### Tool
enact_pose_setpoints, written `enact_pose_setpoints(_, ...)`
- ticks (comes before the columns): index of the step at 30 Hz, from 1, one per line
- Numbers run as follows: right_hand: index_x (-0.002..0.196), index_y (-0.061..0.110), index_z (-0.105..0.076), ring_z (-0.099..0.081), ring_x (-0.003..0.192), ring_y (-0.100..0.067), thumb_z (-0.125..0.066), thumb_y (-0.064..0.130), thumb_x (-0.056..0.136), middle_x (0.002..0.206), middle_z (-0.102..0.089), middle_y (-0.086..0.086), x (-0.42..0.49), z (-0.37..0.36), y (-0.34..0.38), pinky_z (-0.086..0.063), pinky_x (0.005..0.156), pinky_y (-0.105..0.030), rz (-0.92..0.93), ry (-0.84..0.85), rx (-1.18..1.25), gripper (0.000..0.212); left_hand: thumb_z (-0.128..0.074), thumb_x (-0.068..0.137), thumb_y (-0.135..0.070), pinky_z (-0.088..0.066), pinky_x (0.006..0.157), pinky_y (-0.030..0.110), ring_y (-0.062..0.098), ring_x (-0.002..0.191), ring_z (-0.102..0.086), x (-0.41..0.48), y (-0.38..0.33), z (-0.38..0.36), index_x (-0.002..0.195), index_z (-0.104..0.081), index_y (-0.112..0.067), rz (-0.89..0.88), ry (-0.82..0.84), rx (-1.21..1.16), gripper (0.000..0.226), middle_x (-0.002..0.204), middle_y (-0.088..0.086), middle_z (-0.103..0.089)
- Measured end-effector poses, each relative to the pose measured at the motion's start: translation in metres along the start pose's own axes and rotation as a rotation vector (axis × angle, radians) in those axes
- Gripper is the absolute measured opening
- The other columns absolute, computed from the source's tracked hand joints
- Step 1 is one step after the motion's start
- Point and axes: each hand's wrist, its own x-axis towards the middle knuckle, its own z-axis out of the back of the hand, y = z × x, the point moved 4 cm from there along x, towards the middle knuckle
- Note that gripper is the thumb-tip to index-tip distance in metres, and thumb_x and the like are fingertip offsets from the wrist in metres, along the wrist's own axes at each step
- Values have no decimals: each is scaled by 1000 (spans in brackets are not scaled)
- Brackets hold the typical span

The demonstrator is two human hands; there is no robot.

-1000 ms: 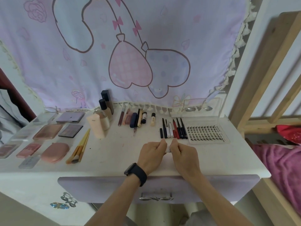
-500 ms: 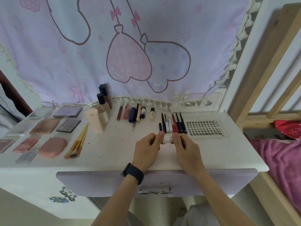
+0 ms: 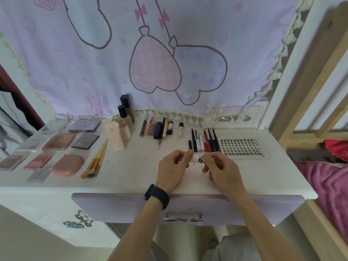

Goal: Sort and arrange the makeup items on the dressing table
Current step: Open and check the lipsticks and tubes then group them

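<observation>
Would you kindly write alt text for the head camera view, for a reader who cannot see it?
The left hand and right hand hold a small white tube between them over a white dressing table. Behind lies a row of pencils beside a lash tray; palettes, brushes and bottles sit to the left.

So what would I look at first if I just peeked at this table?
Probably the middle, where the left hand and right hand pinch a small white tube between them, just in front of a neat row of pencils. Behind, a big lilac cloth with heart balloons covers the wall, and pink compacts lie on the table at the left.
</observation>
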Motion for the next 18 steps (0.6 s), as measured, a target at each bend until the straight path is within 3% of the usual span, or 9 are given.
enact_pose_setpoints(1,100,35,-66,-61,55,-10,-64,29,98,86,-73,12,0,0,-2,-48,55,-18,10,15,20,6,-52,83,-65,-40,60,7,-6,59,-56,0,0,0,79,-67,-27,-1,-4,0,41,62,-15,-65)
enact_pose_setpoints(3,110,40,-64,-67,63,-13,-69,14,93,106,-69,21,-2,0,-2,-51,59,-20,35,32,43,31,-52,83,-65,-41,60,7,-6,60,-57,0,0,1,79,-68,-28,3,-13,-3,40,63,-17,-65)
enact_pose_setpoints(4,116,41,-62,-68,66,-13,-71,17,92,112,-66,24,-3,0,0,-52,60,-21,35,36,58,35,-53,83,-65,-41,60,6,-6,60,-57,0,0,1,79,-67,-28,3,-14,-2,40,63,-19,-66)
enact_pose_setpoints(6,119,38,-61,-69,63,-13,-71,38,92,107,-68,20,-1,0,1,-52,55,-21,-8,15,107,29,-53,83,-65,-41,60,6,-6,60,-57,1,1,1,80,-68,-28,2,-19,-2,40,64,-19,-66)
enact_pose_setpoints(9,100,30,-67,-59,49,-8,-57,62,88,80,-74,8,2,1,0,-45,49,-15,-44,-4,62,36,-52,83,-66,-40,59,7,-6,59,-55,1,2,1,82,-69,-26,-1,-21,-10,44,63,-19,-65)
enact_pose_setpoints(12,95,36,-66,-58,51,-8,-63,40,97,82,-73,9,1,-2,-2,-46,51,-17,-25,22,50,6,-51,82,-66,-40,58,7,-6,58,-55,1,1,1,80,-68,-26,-1,-19,-7,43,63,-22,-64)
enact_pose_setpoints(14,101,43,-63,-65,58,-12,-69,18,93,99,-70,17,1,-1,-4,-48,55,-19,4,33,71,27,-51,83,-66,-40,58,7,-6,58,-55,1,1,1,78,-67,-28,0,-19,-8,41,63,-22,-64)
enact_pose_setpoints(15,107,45,-61,-67,62,-14,-71,16,92,105,-68,20,1,0,-4,-50,56,-20,17,40,75,34,-51,83,-65,-40,59,7,-6,59,-55,1,1,1,78,-66,-29,0,-18,-9,40,63,-21,-64)
enact_pose_setpoints(18,115,38,-60,-67,60,-14,-67,46,92,99,-71,18,1,0,2,-51,53,-21,-41,35,103,26,-51,84,-64,-40,60,7,-6,58,-55,1,1,1,79,-67,-28,-4,-14,-8,40,63,-19,-64)
